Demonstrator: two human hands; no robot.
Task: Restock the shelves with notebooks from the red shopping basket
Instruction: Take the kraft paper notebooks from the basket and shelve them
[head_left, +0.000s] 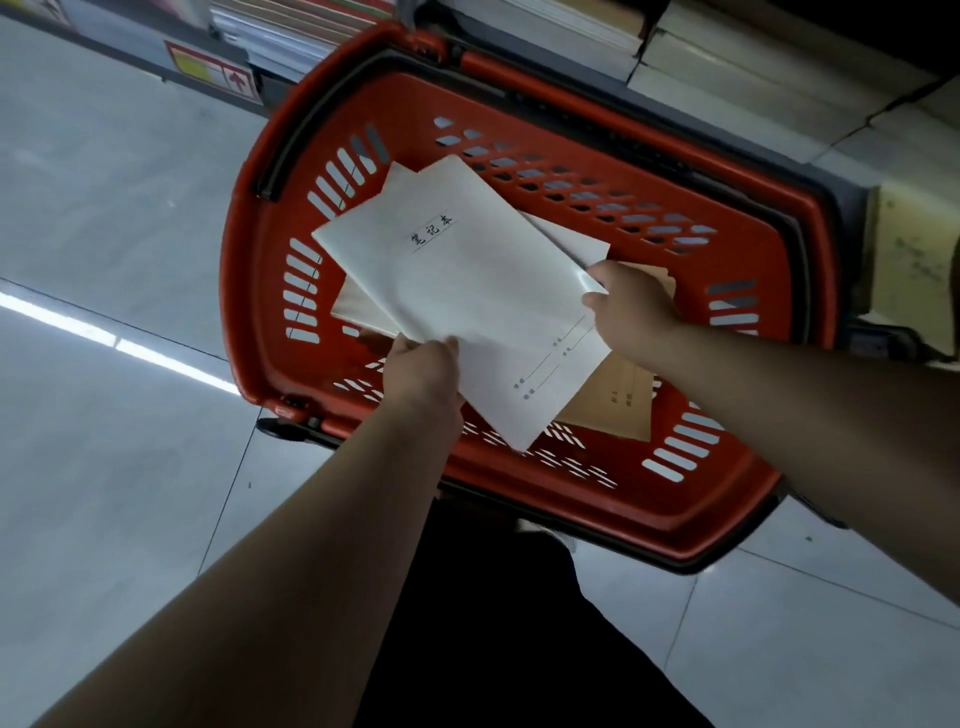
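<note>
A red shopping basket (530, 104) stands on the floor below me, against the foot of the shelves. Over its middle I hold a white notebook (457, 291) with black characters on its cover, tilted, with more white notebooks fanned beneath it. My left hand (423, 366) grips the stack's near left edge. My right hand (631, 306) pinches the right edge. A brown notebook (618, 397) lies flat in the basket under the white ones, partly hidden.
Shelves (587, 36) at the top hold stacks of notebooks and paper. A shelf base with a red and yellow label (213, 70) runs along the upper left. Grey floor tiles (114, 218) spread to the left. My dark trousers (493, 623) fill the bottom centre.
</note>
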